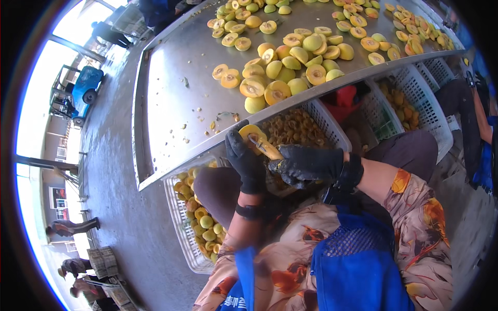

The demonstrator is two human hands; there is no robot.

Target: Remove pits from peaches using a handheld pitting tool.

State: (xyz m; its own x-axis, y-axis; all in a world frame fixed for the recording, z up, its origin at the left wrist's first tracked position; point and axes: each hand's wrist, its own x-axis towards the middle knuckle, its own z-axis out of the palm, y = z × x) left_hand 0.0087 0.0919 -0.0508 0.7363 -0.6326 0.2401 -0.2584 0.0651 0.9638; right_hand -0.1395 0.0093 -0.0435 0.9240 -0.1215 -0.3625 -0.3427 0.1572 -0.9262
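In my black-gloved left hand [247, 165] is a yellow peach half [246, 132], cut face up. My right hand [315, 163], gloved too, grips a pitting knife [273, 152] by its yellowish handle. The tool's thin metal end rests against the middle of the fruit. Just beyond my hands, a pile of halved peaches [277, 91], many with the stone showing, lies along the near edge of the metal table [171, 89]. Under that edge, a white crate [334, 134] holds brown peach stones. Beside my left knee, another white crate [181, 241] contains peach halves [206, 221].
More peach halves [360, 25] lie across the table. To the right are a red container [344, 97], a crate of fruit [435, 112] and a co-worker's arm [480, 112]. A blue forklift [86, 87] stands on the wet concrete floor [124, 225] at left, with several people farther off.
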